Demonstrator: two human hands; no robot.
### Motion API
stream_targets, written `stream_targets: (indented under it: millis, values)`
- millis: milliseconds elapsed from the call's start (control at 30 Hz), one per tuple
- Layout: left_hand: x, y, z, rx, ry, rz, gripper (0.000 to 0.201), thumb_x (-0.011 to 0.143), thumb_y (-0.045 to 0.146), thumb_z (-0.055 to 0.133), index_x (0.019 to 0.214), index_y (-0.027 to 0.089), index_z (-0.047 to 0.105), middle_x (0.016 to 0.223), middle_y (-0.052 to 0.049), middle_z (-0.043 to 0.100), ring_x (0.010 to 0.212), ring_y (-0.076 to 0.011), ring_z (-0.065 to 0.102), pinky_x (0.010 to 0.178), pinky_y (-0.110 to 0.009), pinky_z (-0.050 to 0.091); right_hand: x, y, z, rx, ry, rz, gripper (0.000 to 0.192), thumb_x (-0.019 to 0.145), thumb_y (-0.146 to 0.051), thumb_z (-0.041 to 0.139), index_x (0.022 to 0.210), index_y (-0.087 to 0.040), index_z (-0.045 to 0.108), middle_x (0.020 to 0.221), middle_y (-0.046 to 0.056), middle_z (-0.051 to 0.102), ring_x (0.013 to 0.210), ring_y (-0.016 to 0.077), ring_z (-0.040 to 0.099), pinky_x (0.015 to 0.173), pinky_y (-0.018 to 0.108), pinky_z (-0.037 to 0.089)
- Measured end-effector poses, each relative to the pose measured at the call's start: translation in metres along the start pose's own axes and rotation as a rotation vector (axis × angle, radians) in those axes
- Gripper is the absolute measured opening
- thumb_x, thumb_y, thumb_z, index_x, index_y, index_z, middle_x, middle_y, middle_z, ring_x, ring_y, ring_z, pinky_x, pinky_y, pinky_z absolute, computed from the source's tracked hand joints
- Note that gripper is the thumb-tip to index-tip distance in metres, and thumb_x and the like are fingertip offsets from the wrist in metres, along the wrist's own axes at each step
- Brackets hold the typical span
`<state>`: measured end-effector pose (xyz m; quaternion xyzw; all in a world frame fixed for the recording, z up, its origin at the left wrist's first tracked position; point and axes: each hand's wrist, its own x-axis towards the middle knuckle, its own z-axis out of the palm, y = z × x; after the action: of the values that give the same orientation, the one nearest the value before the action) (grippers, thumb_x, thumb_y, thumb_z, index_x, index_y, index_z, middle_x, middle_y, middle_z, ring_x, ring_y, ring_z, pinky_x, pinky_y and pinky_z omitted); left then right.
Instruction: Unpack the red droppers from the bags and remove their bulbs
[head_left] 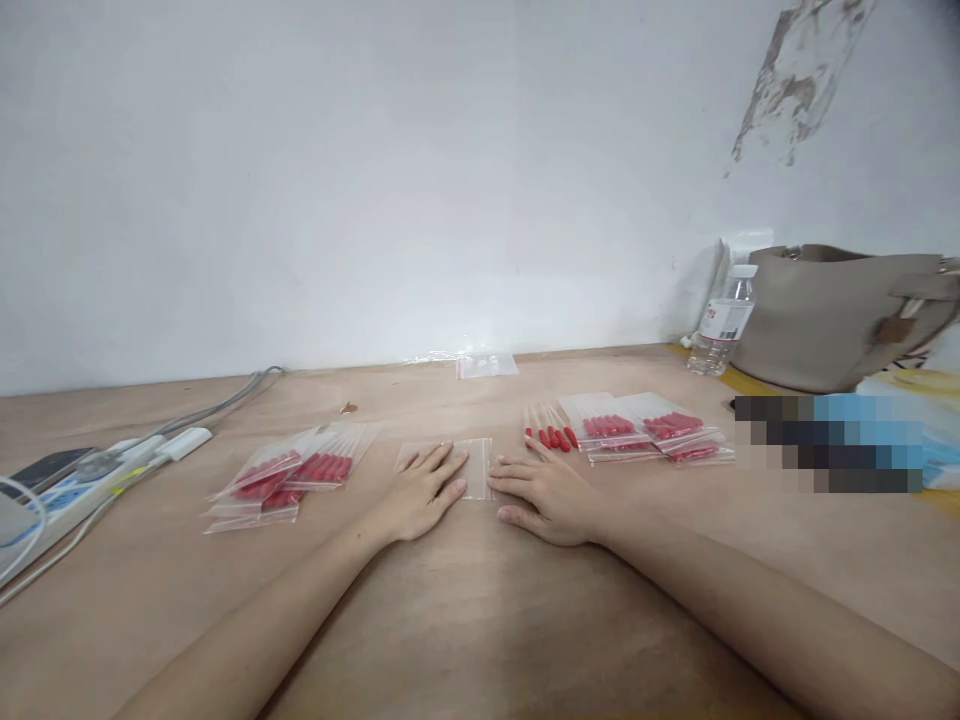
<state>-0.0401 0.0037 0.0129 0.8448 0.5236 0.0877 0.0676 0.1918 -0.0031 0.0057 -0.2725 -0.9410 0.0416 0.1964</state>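
- The left hand (420, 495) is lying palm down on the desk (465, 620), fingers stretched out flat and gripping nothing; its fingertips are pressing on the left part of an empty clear bag (475, 462).
- The right hand (544, 495) is resting flat in the same way, fingers extended toward the left and touching the right edge of that bag, with nothing closed in it.
- The empty clear bag is lying flat on the desk between the two hands, just ahead of them and near the middle of the view.
- Loose red-tipped sticks (551, 432) are lying on the bare wood just beyond the right hand, close to its fingers.
- A pile of filled bags (289, 478) with red contents is sitting to the left of the left hand, a little apart from it.
- Another group of filled bags (649, 428) is lying to the right of the loose sticks.
- A small stack of clear bags (486, 365) is leaning near the wall at the far edge of the desk.
- A water bottle (724, 322) is standing at the far right, just beside a beige handbag (832, 315).
- A power strip (71, 490) with cables is lying at the left edge.
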Motion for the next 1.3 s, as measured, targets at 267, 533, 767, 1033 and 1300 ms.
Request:
stream_targets:
  millis: [267,533,767,1033,1300]
  values:
    - [0.015,-0.037,-0.019,-0.189,0.247,-0.129,0.035,0.071,0.047,0.054,0.091,0.019,0.057,0.092,-0.004,0.059,0.084,-0.0195,0.056,0.076,-0.030,0.043,-0.005,-0.002,-0.006,-0.090,0.167,0.005,0.030,0.085,-0.038,0.041,0.105,-0.023,0.058,0.109,0.007,0.057,0.099,0.0190,0.050,0.093,0.041,0.031]
    - [0.017,-0.052,-0.038,-0.154,0.028,-0.318,0.031,0.069,0.048,0.053,0.064,0.017,0.053,0.059,0.000,0.056,0.059,-0.0168,0.055,0.052,-0.024,0.037,-0.008,0.004,0.002,-0.127,0.253,0.022,0.024,0.084,-0.034,0.043,0.089,-0.022,0.062,0.107,0.007,0.056,0.093,0.0187,0.050,0.084,0.038,0.035]
    - [0.027,-0.087,-0.068,0.359,0.276,-0.695,0.038,0.074,0.033,0.049,0.107,0.012,0.049,0.094,-0.017,0.062,0.091,-0.0316,0.056,0.076,-0.039,0.038,-0.008,0.004,0.002,-0.119,0.254,0.014,0.022,0.084,-0.032,0.043,0.087,-0.022,0.062,0.105,0.007,0.056,0.093,0.0174,0.051,0.084,0.037,0.035]
    - [0.015,-0.088,-0.079,0.534,0.261,-0.656,0.054,0.078,0.042,0.042,0.122,0.010,0.042,0.119,-0.023,0.048,0.109,-0.0376,0.042,0.086,-0.049,0.029,-0.008,0.007,0.006,-0.135,0.283,-0.004,0.018,0.083,-0.029,0.046,0.085,-0.021,0.062,0.104,0.006,0.056,0.091,0.0166,0.051,0.084,0.037,0.035]
    - [-0.056,-0.137,-0.112,0.075,-0.199,-0.402,0.101,0.049,0.062,0.066,0.134,0.025,0.025,0.139,-0.004,0.030,0.119,-0.0262,0.037,0.092,-0.031,0.033,-0.008,0.005,0.004,-0.124,0.291,-0.010,0.016,0.081,-0.025,0.048,0.084,-0.020,0.063,0.102,0.007,0.056,0.089,0.0164,0.050,0.081,0.035,0.037]
